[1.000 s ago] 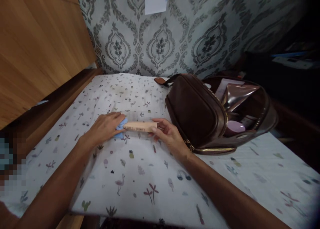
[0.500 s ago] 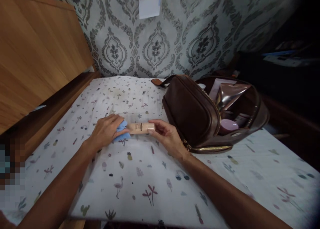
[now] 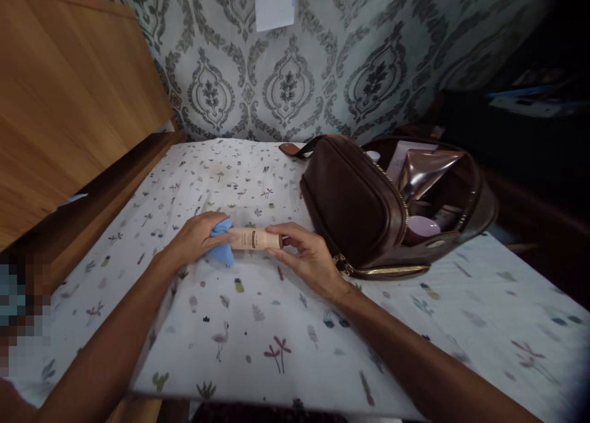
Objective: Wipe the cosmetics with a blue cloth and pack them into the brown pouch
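Observation:
A beige cosmetic tube [image 3: 249, 238] with small dark print lies sideways between my two hands, above the printed cloth cover. My left hand [image 3: 196, 235] is closed on a blue cloth [image 3: 222, 241], which wraps the tube's left end and hides it. The thumb and fingers of my right hand [image 3: 306, 251] pinch the tube's right end. To the right of that hand stands a brown zip bag [image 3: 354, 208], gaping at the top. Inside it are a shiny rose-gold pouch [image 3: 428, 171] and a round pink item [image 3: 423, 227].
The white cover [image 3: 258, 324] with plant and flamingo prints spreads over the surface. A wooden panel [image 3: 78, 97] rises at the left. Behind is a patterned wall [image 3: 288, 91] with a white card [image 3: 275, 10] on it. Dark clutter fills the far right.
Both hands and the tube have shifted slightly left. The blue cloth's folds have changed, with its lower flap now hanging further down. The bag stays in place.

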`<action>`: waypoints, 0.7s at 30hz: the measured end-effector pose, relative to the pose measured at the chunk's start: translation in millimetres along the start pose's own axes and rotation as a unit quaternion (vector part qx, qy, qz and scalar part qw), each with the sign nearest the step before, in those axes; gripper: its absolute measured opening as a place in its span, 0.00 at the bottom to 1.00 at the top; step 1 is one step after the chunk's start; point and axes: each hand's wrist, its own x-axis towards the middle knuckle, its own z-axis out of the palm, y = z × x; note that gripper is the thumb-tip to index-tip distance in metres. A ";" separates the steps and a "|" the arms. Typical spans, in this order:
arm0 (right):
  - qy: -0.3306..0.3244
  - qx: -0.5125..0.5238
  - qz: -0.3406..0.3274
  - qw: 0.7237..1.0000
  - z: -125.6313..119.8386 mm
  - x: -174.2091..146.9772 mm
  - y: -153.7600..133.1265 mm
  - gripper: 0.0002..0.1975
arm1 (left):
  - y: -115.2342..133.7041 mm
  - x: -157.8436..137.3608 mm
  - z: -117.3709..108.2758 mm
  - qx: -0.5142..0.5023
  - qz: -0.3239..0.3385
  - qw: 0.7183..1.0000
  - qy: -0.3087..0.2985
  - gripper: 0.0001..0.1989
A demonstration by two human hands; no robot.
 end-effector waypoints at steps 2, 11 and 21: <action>0.002 0.005 0.014 1.000 0.2 -0.1 1.1 0.14 | -5.4 0.4 0.0 -0.023 -0.039 0.999 0.004 0.22; 0.062 0.190 0.167 0.965 7.6 2.7 -3.4 0.27 | 5.3 4.8 20.3 -0.199 -0.138 0.962 0.123 0.27; 0.071 0.342 0.227 0.909 10.1 5.0 -17.5 0.26 | 43.4 -0.9 35.7 -0.357 -0.149 0.918 0.093 0.28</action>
